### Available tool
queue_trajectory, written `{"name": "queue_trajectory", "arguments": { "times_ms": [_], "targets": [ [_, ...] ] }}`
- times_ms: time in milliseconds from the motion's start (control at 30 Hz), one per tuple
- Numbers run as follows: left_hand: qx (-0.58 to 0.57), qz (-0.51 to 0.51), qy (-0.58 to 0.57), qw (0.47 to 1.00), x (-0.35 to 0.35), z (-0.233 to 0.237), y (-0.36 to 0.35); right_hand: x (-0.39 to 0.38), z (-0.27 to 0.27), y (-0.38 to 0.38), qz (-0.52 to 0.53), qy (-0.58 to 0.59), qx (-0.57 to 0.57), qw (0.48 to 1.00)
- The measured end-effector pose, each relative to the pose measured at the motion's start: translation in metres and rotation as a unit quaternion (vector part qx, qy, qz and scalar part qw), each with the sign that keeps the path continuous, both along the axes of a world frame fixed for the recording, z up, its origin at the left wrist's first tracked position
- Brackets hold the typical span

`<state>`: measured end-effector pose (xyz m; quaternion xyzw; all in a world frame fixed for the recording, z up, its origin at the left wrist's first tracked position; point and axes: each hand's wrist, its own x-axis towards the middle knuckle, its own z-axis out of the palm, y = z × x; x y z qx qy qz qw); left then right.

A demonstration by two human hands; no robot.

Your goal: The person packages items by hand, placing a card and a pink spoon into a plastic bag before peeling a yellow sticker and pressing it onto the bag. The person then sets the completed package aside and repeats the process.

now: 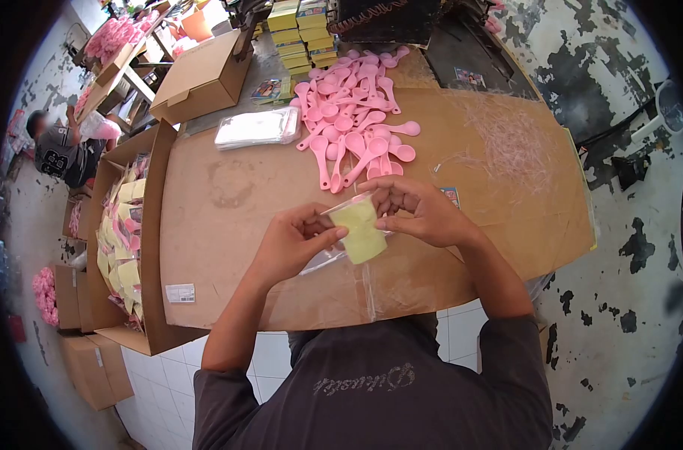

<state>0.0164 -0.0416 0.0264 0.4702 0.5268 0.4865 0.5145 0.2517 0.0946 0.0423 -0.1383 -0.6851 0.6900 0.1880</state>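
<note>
Between my two hands is a small clear plastic bag with a pale yellow card (pixel 362 238) in it; a bit of pink shows at its upper edge. My left hand (pixel 300 234) pinches the bag's left side with thumb and fingers. At the upper right, the fingers of my right hand (pixel 413 212) are closed on the bag's edge. Just beyond my hands lies a heap of pink measuring spoons (pixel 371 150). A small printed card (pixel 450 196) lies partly hidden behind my right hand, and clear plastic (pixel 323 261) lies under the held bag.
A stack of clear bags (pixel 257 128) lies near the spoons. Behind stand stacked cards (pixel 285 37) and a closed carton (pixel 203 75). At the left, an open carton (pixel 152 262) holds packed bags. Plastic strands (pixel 510 146) lie on the right. Another person (pixel 64 154) sits far left.
</note>
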Motion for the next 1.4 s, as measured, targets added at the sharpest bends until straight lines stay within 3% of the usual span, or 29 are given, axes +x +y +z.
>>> {"name": "queue_trajectory", "arguments": {
  "times_ms": [100,167,200,233,300,333,433,500,567,633,733,900,1100,1200,1233,1333,1400],
  "targets": [
    [-0.015,0.066,0.010,0.998,-0.028,-0.004,-0.031,0.019,0.010,0.009,-0.067,-0.110,0.207,0.970],
    [0.041,0.188,0.042,0.980,-0.062,-0.006,-0.061,0.045,-0.007,0.026,-0.141,-0.180,0.388,0.893],
    [0.098,0.274,-0.001,0.957,-0.091,-0.018,-0.081,0.057,-0.014,0.032,-0.176,-0.211,0.471,0.838],
    [0.153,0.357,-0.044,0.920,-0.113,-0.031,-0.094,0.066,-0.014,0.034,-0.196,-0.206,0.465,0.838],
    [0.253,0.506,-0.218,0.795,-0.120,-0.025,-0.098,0.080,-0.014,0.035,-0.233,-0.197,0.454,0.837],
    [0.242,0.484,-0.234,0.808,-0.093,0.008,-0.084,0.086,-0.015,0.035,-0.224,-0.218,0.456,0.833],
    [0.137,0.311,-0.129,0.932,-0.087,-0.015,-0.072,0.091,-0.018,0.036,-0.204,-0.269,0.465,0.818],
    [0.081,0.199,0.105,0.971,-0.056,-0.015,-0.044,0.089,-0.021,0.036,-0.202,-0.290,0.472,0.808],
    [0.118,0.090,0.273,0.950,-0.025,-0.002,-0.013,0.087,-0.022,0.039,-0.215,-0.273,0.448,0.824],
    [0.130,0.012,0.333,0.934,0.002,-0.003,0.012,0.087,-0.025,0.044,-0.222,-0.268,0.430,0.833],
    [0.233,0.008,0.500,0.834,0.023,-0.031,0.038,0.091,-0.027,0.046,-0.222,-0.257,0.413,0.845],
    [0.135,0.016,0.383,0.914,0.018,-0.042,0.050,0.092,-0.010,0.035,-0.219,-0.198,0.383,0.875],
    [0.088,0.033,0.329,0.940,0.016,-0.033,0.047,0.052,-0.002,0.012,-0.066,-0.070,0.234,0.968],
    [0.079,0.060,0.263,0.960,0.011,-0.036,0.045,0.032,-0.026,0.008,-0.010,-0.117,0.416,0.902],
    [0.080,0.072,0.236,0.966,0.008,-0.036,0.044,0.030,-0.030,0.009,-0.016,-0.100,0.425,0.900],
    [0.061,0.091,-0.049,0.993,0.000,-0.024,0.042,0.030,-0.031,0.012,-0.061,-0.096,0.404,0.908],
    [0.056,0.061,-0.071,0.994,-0.006,-0.020,0.038,0.035,-0.018,0.012,-0.124,-0.155,0.324,0.925]
  ]
}}
